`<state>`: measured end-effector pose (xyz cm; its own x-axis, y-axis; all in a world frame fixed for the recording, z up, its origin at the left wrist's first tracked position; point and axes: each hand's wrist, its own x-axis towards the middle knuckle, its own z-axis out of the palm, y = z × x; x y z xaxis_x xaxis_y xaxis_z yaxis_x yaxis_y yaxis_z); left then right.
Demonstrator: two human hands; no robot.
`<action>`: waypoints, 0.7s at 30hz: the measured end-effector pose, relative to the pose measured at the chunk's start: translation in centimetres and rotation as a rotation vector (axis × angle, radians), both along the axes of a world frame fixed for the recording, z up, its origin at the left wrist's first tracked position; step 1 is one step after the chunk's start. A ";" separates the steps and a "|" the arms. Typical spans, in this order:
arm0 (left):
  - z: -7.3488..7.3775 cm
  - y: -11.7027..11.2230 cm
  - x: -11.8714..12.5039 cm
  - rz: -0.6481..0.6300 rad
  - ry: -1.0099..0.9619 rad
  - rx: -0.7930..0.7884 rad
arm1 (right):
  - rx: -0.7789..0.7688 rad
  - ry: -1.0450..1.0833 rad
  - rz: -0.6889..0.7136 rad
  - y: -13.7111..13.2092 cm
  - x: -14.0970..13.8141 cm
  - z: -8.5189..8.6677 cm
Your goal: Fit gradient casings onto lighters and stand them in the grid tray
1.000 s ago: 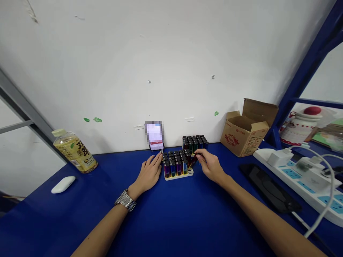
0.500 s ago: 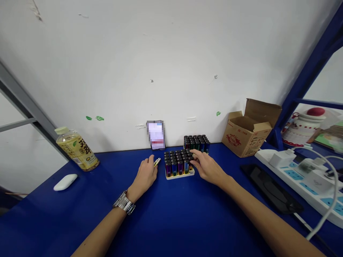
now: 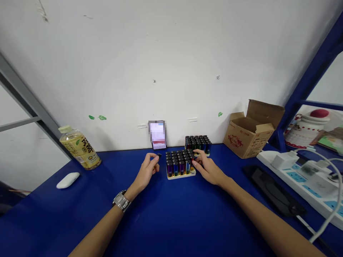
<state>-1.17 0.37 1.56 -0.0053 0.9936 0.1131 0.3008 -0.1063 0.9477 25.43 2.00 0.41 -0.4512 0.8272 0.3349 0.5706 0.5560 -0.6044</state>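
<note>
A white tray point(image 3: 181, 176) holds rows of upright lighters point(image 3: 175, 168) with black tops and shiny purple, blue and silver bodies. My right hand point(image 3: 207, 169) is at the tray's right front corner, thumb and fingers closed around a reddish lighter point(image 3: 192, 160) that they partly cover. Left of the tray, my left hand point(image 3: 147, 168) pinches a lighter between thumb and forefinger; only its dark end point(image 3: 159, 155) shows. A metal watch is on the left wrist. Behind the front tray stands a second group of lighters point(image 3: 198, 144).
A phone point(image 3: 158, 135) leans against the wall. To the left are a drink bottle point(image 3: 80, 148) and a white earphone case point(image 3: 68, 180). On the right are an open cardboard box point(image 3: 245, 139), a black phone point(image 3: 273, 191) and a power strip point(image 3: 296, 177) with plugs and cables.
My left hand has turned and lifted its lighter, so a dark end shows instead of the silver one. My right fingers have moved lower at the tray's corner. The view has shifted slightly.
</note>
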 end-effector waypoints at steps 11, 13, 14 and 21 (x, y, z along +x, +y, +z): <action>0.4 -0.7 1.4 0.142 -0.199 -0.191 | -0.017 -0.002 0.028 -0.1 0.0 0.0; 0.3 -0.8 1.5 0.136 -0.195 -0.196 | -0.004 -0.007 0.024 -0.1 0.0 0.0; 0.3 -0.8 1.6 0.134 -0.194 -0.197 | -0.001 -0.010 0.021 -0.1 0.0 0.0; 0.6 -1.0 1.7 0.144 -0.093 -0.137 | -0.012 -0.028 0.010 -0.3 0.0 0.3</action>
